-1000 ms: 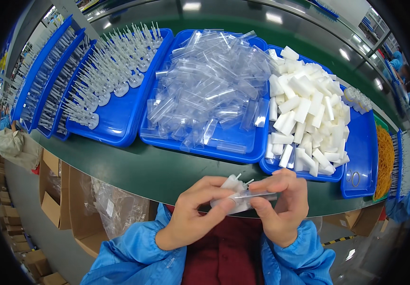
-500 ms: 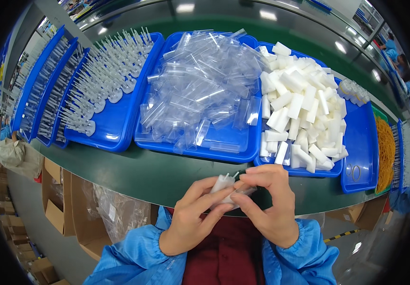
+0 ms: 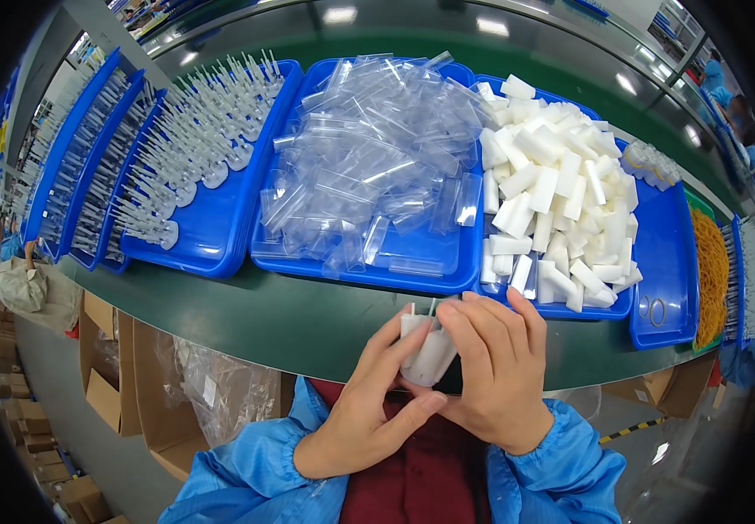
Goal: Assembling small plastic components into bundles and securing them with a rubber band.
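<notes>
Near the table's front edge, in front of my chest, both hands close round a white foam piece (image 3: 431,354). Two thin stems stick up from its far end, and a transparent plastic sheet seems to be wrapped about it. My left hand (image 3: 351,419) grips its left side, fingers along the edge and thumb reaching across below. My right hand (image 3: 502,384) bends its fingers over the right side and far end; its thumb is mostly hidden. Beyond the hands lie white foam blocks (image 3: 539,188), heaped in a blue tray (image 3: 561,311), and loose transparent plastic sleeves (image 3: 369,166).
Stemmed white parts (image 3: 211,131) stand in a blue tray (image 3: 194,258) at left, beside stacked trays. On the right, a blue tray (image 3: 670,288) holds two rings, next to orange rubber bands (image 3: 709,271). Cardboard boxes (image 3: 155,393) stand below left. Another person (image 3: 28,284) is at far left.
The foam piece has turned more upright between my hands. My right fingers have come down over its far end, and my left thumb has slid across below it.
</notes>
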The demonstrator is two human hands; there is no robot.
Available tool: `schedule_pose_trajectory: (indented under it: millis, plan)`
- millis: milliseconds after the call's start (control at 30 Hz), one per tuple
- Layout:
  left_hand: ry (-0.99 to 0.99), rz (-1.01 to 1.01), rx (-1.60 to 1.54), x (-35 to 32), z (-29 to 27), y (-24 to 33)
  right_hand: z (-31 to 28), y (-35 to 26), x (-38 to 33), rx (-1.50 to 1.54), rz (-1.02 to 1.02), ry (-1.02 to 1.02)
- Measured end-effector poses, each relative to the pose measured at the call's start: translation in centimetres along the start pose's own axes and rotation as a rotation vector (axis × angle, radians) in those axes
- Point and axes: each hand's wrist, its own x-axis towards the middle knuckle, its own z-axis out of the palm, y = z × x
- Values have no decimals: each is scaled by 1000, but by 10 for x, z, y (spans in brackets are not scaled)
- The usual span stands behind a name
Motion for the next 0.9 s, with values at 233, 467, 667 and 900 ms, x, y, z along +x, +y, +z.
schedule_pose_trajectory:
  millis: [233,467,667,900]
  plan:
    - [0,-164,-408,0,-11,-9,1,11,-2,260,-25,134]
    - [-10,-110,-589,4,-17,-4,14,11,5,497,-69,138]
    - [186,-52,-533,-1,-31,-14,13,28,54,236,-73,-69]
    - [185,12,-347,-7,-37,-18,11,36,80,102,-126,-274]
